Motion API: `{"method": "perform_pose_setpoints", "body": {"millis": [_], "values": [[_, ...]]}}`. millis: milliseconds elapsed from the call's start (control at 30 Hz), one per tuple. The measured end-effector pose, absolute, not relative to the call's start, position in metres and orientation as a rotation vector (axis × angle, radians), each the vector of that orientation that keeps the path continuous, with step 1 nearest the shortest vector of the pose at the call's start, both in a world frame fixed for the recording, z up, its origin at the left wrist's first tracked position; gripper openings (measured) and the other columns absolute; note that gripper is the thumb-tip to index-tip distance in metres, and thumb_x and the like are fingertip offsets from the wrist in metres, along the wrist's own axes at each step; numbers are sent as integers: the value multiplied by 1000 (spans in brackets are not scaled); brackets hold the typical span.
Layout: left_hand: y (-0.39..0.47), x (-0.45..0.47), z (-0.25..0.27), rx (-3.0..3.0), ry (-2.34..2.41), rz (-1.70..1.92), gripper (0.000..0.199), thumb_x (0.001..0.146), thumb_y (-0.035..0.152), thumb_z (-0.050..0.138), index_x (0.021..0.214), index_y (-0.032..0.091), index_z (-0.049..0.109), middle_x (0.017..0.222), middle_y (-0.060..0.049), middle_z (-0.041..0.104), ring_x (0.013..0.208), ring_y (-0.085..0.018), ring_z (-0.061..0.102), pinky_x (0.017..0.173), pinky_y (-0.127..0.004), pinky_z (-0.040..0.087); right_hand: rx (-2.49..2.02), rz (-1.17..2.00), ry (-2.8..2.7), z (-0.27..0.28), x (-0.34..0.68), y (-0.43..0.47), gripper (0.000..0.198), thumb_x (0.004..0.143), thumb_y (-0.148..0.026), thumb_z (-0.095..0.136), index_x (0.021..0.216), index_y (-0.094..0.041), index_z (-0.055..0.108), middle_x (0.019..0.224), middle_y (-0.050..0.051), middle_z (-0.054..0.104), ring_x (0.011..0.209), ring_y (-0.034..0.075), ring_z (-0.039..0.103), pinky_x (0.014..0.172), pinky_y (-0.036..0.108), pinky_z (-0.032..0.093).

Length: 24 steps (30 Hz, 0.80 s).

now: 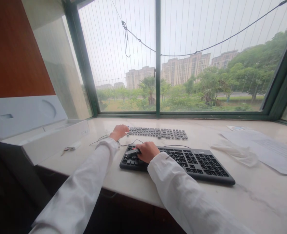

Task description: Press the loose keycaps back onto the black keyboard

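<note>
A black keyboard (194, 161) lies on the desk before me, most of its key positions bare of caps, with some caps still at its left end. My right hand (148, 151) is over that end, closed around a dark hand tool (133, 152) with a metallic tip; the tip is low over the keys, and contact cannot be made out. Behind the keyboard, loose keycaps (158, 132) are set out in rows. My left hand (119, 132) is at the left end of these rows, its fingers drawn together; whatever they pinch is hidden.
A thin cable (131, 142) runs between keyboard and keycaps. An open white box (53, 139) stands at left, near a small white object (72, 146). On the right are a crumpled clear plastic bag (236, 152) and paper sheets (270, 151). A window (158, 65) backs the desk.
</note>
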<state>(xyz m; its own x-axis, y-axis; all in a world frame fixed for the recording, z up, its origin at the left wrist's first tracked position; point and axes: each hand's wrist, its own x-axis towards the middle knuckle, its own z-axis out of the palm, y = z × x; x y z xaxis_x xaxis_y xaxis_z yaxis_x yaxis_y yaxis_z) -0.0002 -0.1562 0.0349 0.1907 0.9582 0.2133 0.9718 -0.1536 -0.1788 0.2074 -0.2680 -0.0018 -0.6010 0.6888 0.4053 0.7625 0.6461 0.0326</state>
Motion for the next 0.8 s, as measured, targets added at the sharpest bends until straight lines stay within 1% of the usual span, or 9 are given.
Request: {"method": "perform_pose_setpoints", "body": {"millis": [133, 200, 267, 333, 400, 467, 533, 667, 800], "values": [[-181, 15, 47, -2148, -1950, -192, 20, 79, 34, 61, 97, 31, 71, 102, -1, 70, 93, -20, 64, 84, -29, 47, -1133, -239, -2386, -1, 211, -267, 31, 89, -37, 41, 82, -21, 67, 71, 8, 69, 64, 21, 63, 59, 28, 36], [-202, 22, 50, -2122, -1993, -268, 22, 82, 39, 58, 100, 34, 70, 103, 0, 70, 92, -19, 64, 82, -28, 47, -1090, -154, -2311, -2, 213, -264, 22, 85, -30, 46, 82, -21, 66, 69, 6, 68, 62, 19, 61, 60, 27, 35], [-229, 26, 49, -2086, -2050, -417, 22, 84, 42, 55, 99, 34, 70, 101, 1, 71, 91, -19, 64, 81, -29, 48, -1017, -32, -2204, -5, 215, -261, 19, 84, -28, 47, 79, -20, 63, 64, 3, 65, 59, 17, 58, 59, 25, 35], [-261, 27, 42, -2072, -2097, -562, 22, 84, 44, 56, 95, 33, 71, 96, 1, 72, 88, -20, 64, 79, -29, 48, -941, 117, -2029, -8, 216, -256, 26, 86, -35, 45, 72, -19, 60, 60, 2, 61, 56, 15, 53, 57, 25, 35], [-293, 26, 31, -2091, -2054, -681, 26, 86, 46, 54, 96, 31, 72, 98, -1, 72, 92, -20, 63, 82, -29, 47, -920, 295, -1796, -9, 216, -251, 40, 87, -47, 44, 61, -19, 53, 54, 1, 55, 53, 13, 49, 55, 25, 36], [-322, 24, 18, -2173, -1993, -751, 29, 89, 48, 51, 98, 30, 71, 104, -1, 70, 95, -18, 62, 84, -27, 46, -892, 512, -1576, -9, 214, -247, 48, 84, -58, 45, 55, -20, 46, 49, 0, 48, 48, 12, 44, 50, 25, 34], [-344, 21, 6, -2276, -1927, -781, 30, 88, 50, 51, 102, 32, 70, 108, 1, 68, 94, -17, 62, 82, -26, 46, -816, 768, -1399, -7, 213, -244, 50, 80, -63, 49, 55, -21, 42, 45, -3, 41, 41, 9, 36, 43, 25, 30], [-365, 16, -13, -2407, -1880, -809, 36, 83, 52, 57, 112, 32, 66, 114, 0, 64, 89, -16, 62, 77, -26, 48, -606, 1194, -1229, -5, 212, -240, 46, 73, -61, 62, 63, -21, 43, 43, -11, 25, 35, 5, 20, 36, 22, 18], [-367, 14, -19, -2431, -1847, -846, 34, 87, 48, 54, 114, 31, 65, 115, 0, 62, 90, -16, 62, 77, -26, 47, -495, 1362, -1214, -8, 209, -242, 43, 67, -52, 72, 67, -20, 44, 45, -13, 22, 37, 3, 17, 37, 19, 17]]}}
